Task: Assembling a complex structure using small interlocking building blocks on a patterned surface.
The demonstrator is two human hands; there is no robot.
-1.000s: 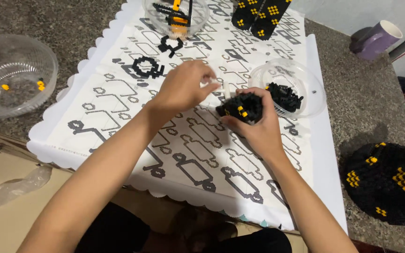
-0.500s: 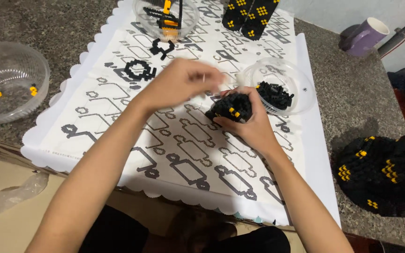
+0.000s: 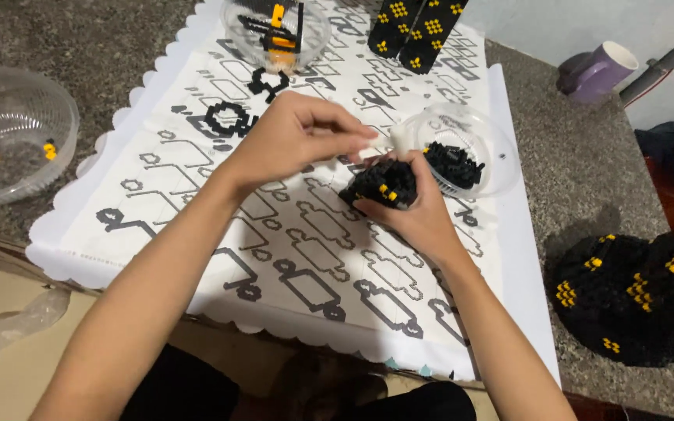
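Just right of frame centre, the right hand (image 3: 423, 218) cups a small black-and-yellow brick block (image 3: 380, 185), seemingly light, rigid but liable to shed pieces, best gripped by its sides, while the left hand (image 3: 294, 140) pinches a tiny white piece (image 3: 368, 152) above it.

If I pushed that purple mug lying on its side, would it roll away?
Probably a little: the purple mug lies on its side on the stone counter, so its round body could roll. Its handle isn't clearly visible; it might stop it.
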